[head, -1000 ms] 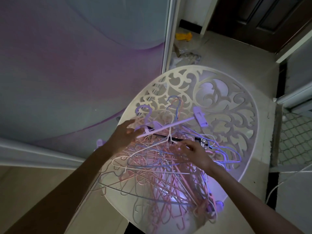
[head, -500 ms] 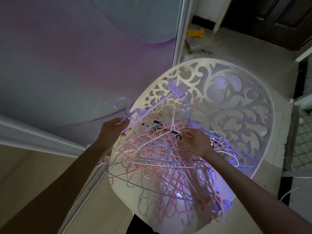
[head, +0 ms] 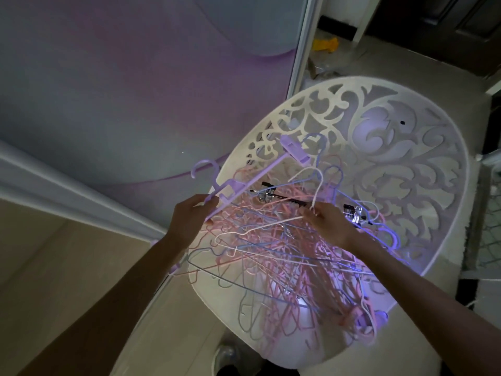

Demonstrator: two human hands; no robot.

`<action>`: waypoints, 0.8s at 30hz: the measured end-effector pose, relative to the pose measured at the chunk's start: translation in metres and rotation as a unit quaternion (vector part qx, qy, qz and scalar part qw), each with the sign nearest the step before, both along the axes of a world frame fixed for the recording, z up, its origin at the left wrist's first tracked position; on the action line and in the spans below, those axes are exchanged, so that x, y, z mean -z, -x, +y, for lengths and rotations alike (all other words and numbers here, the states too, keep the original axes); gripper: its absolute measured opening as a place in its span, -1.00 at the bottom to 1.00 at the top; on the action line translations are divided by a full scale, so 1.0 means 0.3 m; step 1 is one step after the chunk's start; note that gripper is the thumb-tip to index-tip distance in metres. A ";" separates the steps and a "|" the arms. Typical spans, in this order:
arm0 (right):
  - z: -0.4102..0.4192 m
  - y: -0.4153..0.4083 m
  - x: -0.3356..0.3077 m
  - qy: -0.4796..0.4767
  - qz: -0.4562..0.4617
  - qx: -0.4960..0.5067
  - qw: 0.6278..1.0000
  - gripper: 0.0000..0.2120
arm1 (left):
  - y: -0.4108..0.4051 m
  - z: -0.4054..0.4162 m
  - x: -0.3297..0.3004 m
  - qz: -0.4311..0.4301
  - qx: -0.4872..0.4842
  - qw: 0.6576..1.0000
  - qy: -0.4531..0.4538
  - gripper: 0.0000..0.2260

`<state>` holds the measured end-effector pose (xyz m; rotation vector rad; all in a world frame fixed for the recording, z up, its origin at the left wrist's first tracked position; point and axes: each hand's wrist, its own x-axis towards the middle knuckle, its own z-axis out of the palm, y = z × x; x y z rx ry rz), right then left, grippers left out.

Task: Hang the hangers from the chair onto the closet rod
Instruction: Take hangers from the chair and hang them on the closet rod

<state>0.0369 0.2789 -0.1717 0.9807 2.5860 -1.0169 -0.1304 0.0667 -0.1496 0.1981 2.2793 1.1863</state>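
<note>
Two hands in view, one chair, one heap of hangers too tangled to count.

Left hand (head: 189,218) clamped on one purple plastic clip hanger (head: 238,185), near the bar's lower-left end, just under the hook. Long axis of that bar diagonal: from near-left at the hand up to far-right, ending in a clip (head: 294,149) over the chair back's left rim. Hook pointing far-left, open side down, clear of the chair. A second clip seen on the bar just right of the hand. Lifted off the heap along most of its length.

Right hand (head: 332,226) over the middle of the heap, fingers pinched together on the neck of one white wire hanger (head: 314,185). Hook of that one curving away to the far side, shoulder wire trailing near-left across the pile.

Heap of wire hangers (head: 284,267) on the seat of the white chair (head: 406,158): mostly pink, some blue, a few white, pointing every direction, hanging over the near edge. One black-and-chrome clip hanger (head: 282,197) lying roughly left-right on top, between the two hands, right end hidden behind the right hand.

Chair back: oval, cut-out scroll pattern, on the far side. Purple-grey sliding panel (head: 135,90) to the left. One yellow object (head: 325,44) on the floor far behind.
</note>
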 end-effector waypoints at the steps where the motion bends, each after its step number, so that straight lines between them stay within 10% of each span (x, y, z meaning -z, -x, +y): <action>1: -0.008 -0.006 0.002 0.000 -0.009 -0.005 1.000 -0.69 | -0.001 -0.009 0.003 -0.005 0.001 1.000 -0.006 -0.86; 12: -0.005 -0.068 0.012 0.132 -0.001 0.171 0.976 -0.55 | 0.002 -0.017 0.023 -0.040 0.026 0.998 -0.034 -0.90; 24: -0.062 -0.098 0.012 0.320 0.165 0.441 0.823 -0.70 | 0.039 -0.026 0.011 -0.110 -0.027 0.985 -0.131 -0.88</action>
